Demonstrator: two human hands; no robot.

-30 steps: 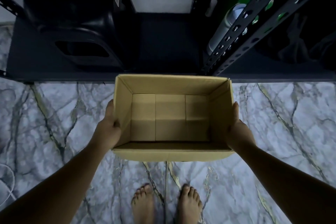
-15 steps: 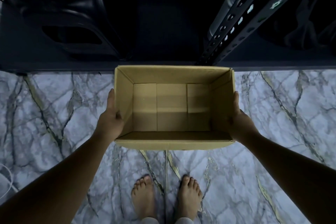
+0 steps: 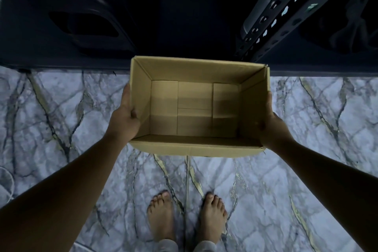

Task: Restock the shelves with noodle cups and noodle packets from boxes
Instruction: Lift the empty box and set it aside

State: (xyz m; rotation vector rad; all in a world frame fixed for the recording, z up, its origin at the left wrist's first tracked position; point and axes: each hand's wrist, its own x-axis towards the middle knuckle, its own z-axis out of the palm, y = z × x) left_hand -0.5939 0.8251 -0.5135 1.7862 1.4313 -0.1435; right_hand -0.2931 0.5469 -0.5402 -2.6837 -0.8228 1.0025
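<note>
An empty brown cardboard box (image 3: 194, 108) hangs open-topped over the marble floor, its far rim overlapping the front edge of the dark bottom shelf (image 3: 184, 26). My left hand (image 3: 124, 120) grips the box's left wall with the thumb hooked over the rim. My right hand (image 3: 274, 129) grips the right wall the same way, thumb inside. No noodle cups or packets are in view.
A black plastic stool (image 3: 81, 16) lies on the left of the bottom shelf. A perforated metal upright (image 3: 276, 12) slants at the right, with a grey bottle (image 3: 248, 24) behind it. My bare feet (image 3: 161, 217) stand on the marble floor (image 3: 61, 118) below the box.
Held in both hands, the box has risen slightly and edged toward the shelf. The view has tipped down, so less of the shelf shows.
</note>
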